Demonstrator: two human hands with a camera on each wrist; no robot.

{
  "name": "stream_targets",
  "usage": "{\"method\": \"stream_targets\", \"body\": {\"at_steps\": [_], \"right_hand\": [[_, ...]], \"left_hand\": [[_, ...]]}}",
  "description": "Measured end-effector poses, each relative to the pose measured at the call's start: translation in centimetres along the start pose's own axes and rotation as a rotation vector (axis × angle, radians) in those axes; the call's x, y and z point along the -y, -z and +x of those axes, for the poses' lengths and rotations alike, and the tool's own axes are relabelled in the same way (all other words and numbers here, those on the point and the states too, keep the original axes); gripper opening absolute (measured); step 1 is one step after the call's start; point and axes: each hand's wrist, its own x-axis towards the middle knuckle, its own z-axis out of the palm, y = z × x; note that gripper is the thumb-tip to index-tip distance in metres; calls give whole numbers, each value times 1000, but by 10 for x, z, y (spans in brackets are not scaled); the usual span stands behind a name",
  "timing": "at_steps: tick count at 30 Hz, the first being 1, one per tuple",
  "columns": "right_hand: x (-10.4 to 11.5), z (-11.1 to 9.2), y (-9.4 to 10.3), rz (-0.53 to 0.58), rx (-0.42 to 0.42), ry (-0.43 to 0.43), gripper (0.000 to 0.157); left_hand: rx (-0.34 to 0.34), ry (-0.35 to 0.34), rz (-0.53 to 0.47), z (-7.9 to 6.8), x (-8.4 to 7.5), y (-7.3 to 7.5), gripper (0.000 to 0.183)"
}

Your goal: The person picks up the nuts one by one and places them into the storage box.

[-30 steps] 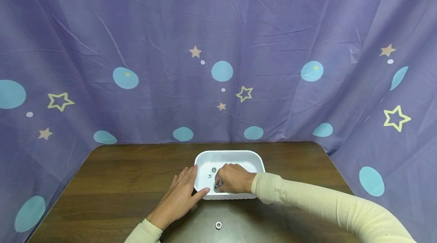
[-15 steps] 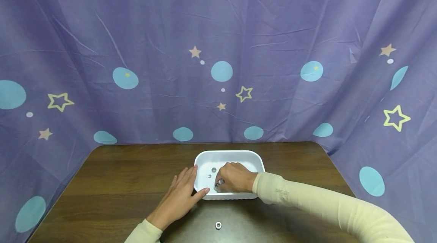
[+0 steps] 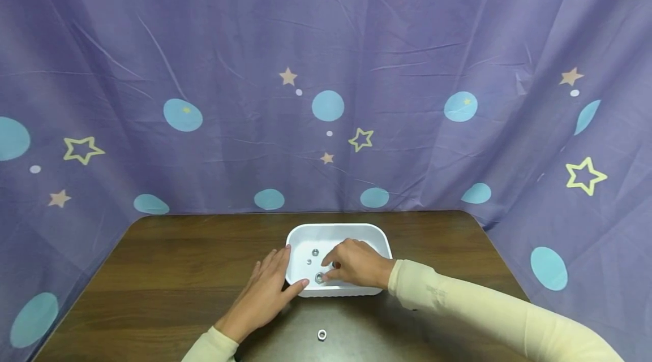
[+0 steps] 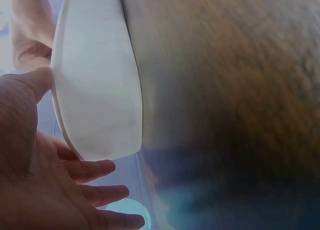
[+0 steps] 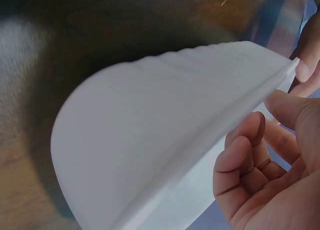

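A white plastic tray with rounded corners stands on the table. Inside it lie a larger metal hex nut, a mid-sized nut and a small metal piece, probably a nut. My right hand reaches into the tray, thumb and index finger parted, the thumb tip right beside the larger nut. Its other fingers are curled; whether anything lies under them is hidden. My left hand rests against the tray's left end, fingers straight, thumb on the front rim.
Another hex nut lies on the brown wooden table, in front of the tray. A purple curtain with stars and dots hangs behind the table and along both sides.
My right thumb and index finger have parted and drawn slightly right, leaving the larger nut on the tray floor. The left hand keeps its place on the tray. The head view has shifted slightly.
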Motion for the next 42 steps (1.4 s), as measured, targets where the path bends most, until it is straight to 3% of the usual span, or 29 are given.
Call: {"method": "stream_targets", "body": {"at_steps": [17, 28, 42], "right_hand": [[12, -10, 5, 2, -34, 29, 20], [24, -18, 10, 72, -4, 29, 20], [37, -29, 6, 45, -27, 44, 24]], "left_hand": [[-5, 3, -2, 2, 0, 1, 90], [8, -14, 13, 1, 3, 0, 94], [-1, -17, 10, 0, 1, 0, 92]]}}
